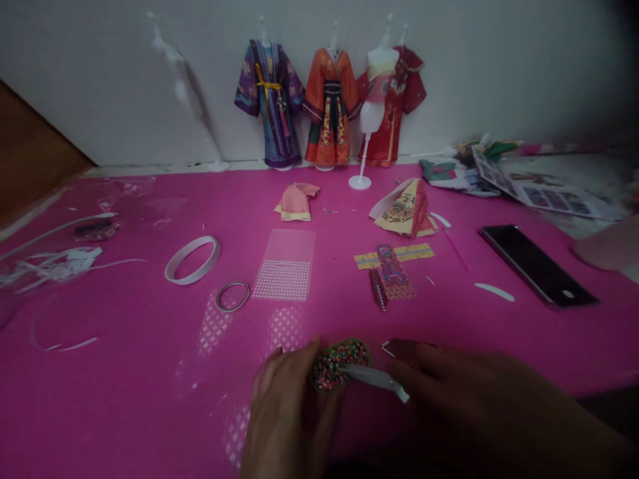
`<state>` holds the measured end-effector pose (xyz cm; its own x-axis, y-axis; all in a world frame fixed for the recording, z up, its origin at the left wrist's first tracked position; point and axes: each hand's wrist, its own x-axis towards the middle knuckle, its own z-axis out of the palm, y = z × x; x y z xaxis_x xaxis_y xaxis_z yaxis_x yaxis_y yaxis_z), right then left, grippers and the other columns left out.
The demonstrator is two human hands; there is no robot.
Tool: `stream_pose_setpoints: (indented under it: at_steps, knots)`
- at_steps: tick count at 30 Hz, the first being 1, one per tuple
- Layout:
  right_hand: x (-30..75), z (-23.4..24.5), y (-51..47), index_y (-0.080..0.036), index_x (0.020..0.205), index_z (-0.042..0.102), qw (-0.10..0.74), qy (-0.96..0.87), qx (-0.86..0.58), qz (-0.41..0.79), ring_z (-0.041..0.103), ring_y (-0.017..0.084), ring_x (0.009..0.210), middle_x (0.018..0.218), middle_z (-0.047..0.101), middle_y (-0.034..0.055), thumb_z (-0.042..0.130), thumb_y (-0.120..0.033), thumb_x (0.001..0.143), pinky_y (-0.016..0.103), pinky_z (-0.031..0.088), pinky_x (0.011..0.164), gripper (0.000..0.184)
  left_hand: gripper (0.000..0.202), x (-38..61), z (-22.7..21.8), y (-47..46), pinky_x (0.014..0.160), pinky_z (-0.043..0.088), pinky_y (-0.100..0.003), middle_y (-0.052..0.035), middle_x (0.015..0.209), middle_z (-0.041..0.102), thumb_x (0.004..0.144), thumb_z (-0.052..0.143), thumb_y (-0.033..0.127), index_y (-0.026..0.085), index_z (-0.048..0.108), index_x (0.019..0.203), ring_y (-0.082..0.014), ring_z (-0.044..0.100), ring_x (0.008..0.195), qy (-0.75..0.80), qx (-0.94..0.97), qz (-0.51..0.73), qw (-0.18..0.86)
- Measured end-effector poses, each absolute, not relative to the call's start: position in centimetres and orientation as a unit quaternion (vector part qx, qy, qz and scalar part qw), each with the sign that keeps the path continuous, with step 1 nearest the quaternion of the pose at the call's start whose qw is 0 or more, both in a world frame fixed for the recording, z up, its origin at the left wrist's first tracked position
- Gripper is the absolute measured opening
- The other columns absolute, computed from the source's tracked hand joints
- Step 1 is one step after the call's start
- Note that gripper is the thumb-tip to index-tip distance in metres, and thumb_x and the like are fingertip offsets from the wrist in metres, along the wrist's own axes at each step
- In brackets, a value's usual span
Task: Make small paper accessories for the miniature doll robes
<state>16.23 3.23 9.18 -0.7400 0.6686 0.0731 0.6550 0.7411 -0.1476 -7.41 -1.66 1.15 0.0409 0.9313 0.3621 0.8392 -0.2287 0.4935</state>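
My left hand (287, 402) is closed at the left edge of a small green-rimmed piece (329, 374) covered in multicoloured beads. A pale grey tool (375, 377) with a tapered end lies against the beads, its other end reaching toward my right hand (464, 392). Its exact kind is unclear. The fingers of my right hand are closed on a dark red fabric strip (402, 347) with white studs along its pointed tip. Shadow hides much of this hand. Above it, a similar studded strip (378, 289) lies beside a patterned fabric piece (394, 273).
A rhinestone sheet (282, 281), a white tape roll (172, 266) and a thinner ring (232, 310) lie left of centre. A phone (536, 263) rests at right. Doll garments, including a purple robe (282, 126), stand along the wall beside a white mannequin (373, 113).
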Motion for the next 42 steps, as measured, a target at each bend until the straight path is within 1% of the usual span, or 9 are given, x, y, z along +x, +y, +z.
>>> stream_pose_setpoints:
  at_steps: [4,12,17,23,29,34,38,40,42]
  knots:
    - [16.3,9.3,3.4,-0.019,0.109,0.069,0.045,-0.943,-0.329,0.032,0.068,0.023,0.048,0.091,0.077,0.0053,0.059,-0.028,0.08,0.034,0.043,0.033,0.032,0.05,-7.4,1.0,-1.5,0.09,0.055,-0.051,-0.0074,0.116,0.07,0.088,0.065,0.028,0.027,0.046,0.134,-0.0283,0.065,0.105,0.616,0.716,0.321,0.076]
    - [16.2,9.4,3.5,-0.018,0.11,0.068,0.047,-0.944,-0.326,0.032,0.068,0.021,0.047,0.093,0.078,0.0067,0.058,-0.03,0.083,0.033,0.046,0.035,0.032,0.048,-7.4,1.2,-1.6,0.091,0.056,-0.051,-0.0079,0.117,0.07,0.089,0.063,0.027,0.027,0.046,0.134,-0.0285,0.065,0.107,0.619,0.718,0.311,0.07]
    - [16.2,9.3,3.5,-0.017,0.112,0.068,0.042,-0.942,-0.332,0.04,0.068,0.022,0.048,0.094,0.078,0.008,0.059,-0.036,0.084,0.033,0.048,0.036,0.035,0.048,-7.4,1.2,-1.5,0.09,0.056,-0.052,-0.0087,0.117,0.07,0.088,0.064,0.028,0.027,0.046,0.133,-0.0293,0.065,0.107,0.622,0.717,0.308,0.071]
    - [16.8,9.8,3.3,-0.017,0.11,0.068,0.061,-0.942,-0.328,0.048,0.071,0.021,0.056,0.1,0.077,0.0086,0.057,-0.023,0.081,0.031,0.053,0.041,0.031,0.05,-7.4,1.4,-1.7,0.087,0.057,-0.052,-0.0102,0.117,0.069,0.089,0.064,0.028,0.026,0.044,0.135,-0.0299,0.065,0.106,0.617,0.722,0.305,0.07]
    - [17.1,9.7,3.0,-0.023,0.126,0.062,0.1,-0.921,-0.368,0.085,0.076,0.021,0.076,0.107,0.077,0.0038,0.047,-0.009,0.073,0.031,0.062,0.057,0.056,0.044,-7.1,1.6,-1.7,0.093,0.054,-0.052,-0.0107,0.117,0.068,0.09,0.06,0.023,0.024,0.046,0.132,-0.0282,0.065,0.106,0.618,0.719,0.311,0.075]
    - [16.6,10.1,3.1,-0.024,0.114,0.067,0.095,-0.91,-0.379,0.138,0.075,0.024,0.076,0.106,0.076,0.005,0.046,-0.013,0.077,0.037,0.063,0.058,0.044,0.043,-7.0,1.9,-1.4,0.094,0.051,-0.056,-0.0086,0.117,0.068,0.089,0.063,0.027,0.026,0.048,0.129,-0.0294,0.063,0.107,0.613,0.719,0.315,0.085]
    - [16.4,9.9,3.1,-0.023,0.106,0.068,0.103,-0.901,-0.384,0.173,0.073,0.023,0.071,0.1,0.075,0.0054,0.049,-0.013,0.074,0.036,0.062,0.059,0.039,0.028,-6.9,2.3,-1.4,0.095,0.048,-0.06,-0.0077,0.128,0.063,0.09,0.061,0.025,0.029,0.055,0.117,-0.0311,0.056,0.117,0.606,0.719,0.327,0.092]
    - [16.4,9.7,3.1,-0.022,0.107,0.068,0.106,-0.901,-0.38,0.18,0.072,0.022,0.065,0.09,0.075,0.0039,0.05,-0.013,0.072,0.034,0.061,0.058,0.041,0.017,-6.9,2.6,-1.5,0.095,0.047,-0.06,-0.007,0.129,0.06,0.091,0.06,0.024,0.029,0.058,0.107,-0.0312,0.054,0.119,0.613,0.712,0.331,0.088]
    - [16.5,9.5,3.0,-0.026,0.109,0.068,0.108,-0.904,-0.385,0.151,0.07,0.019,0.061,0.084,0.075,0.0003,0.05,-0.013,0.069,0.029,0.06,0.055,0.046,0.013,-7.0,3.1,-1.6,0.097,0.045,-0.06,-0.0066,0.128,0.058,0.09,0.06,0.022,0.029,0.059,0.101,-0.0307,0.053,0.118,0.62,0.708,0.328,0.08]
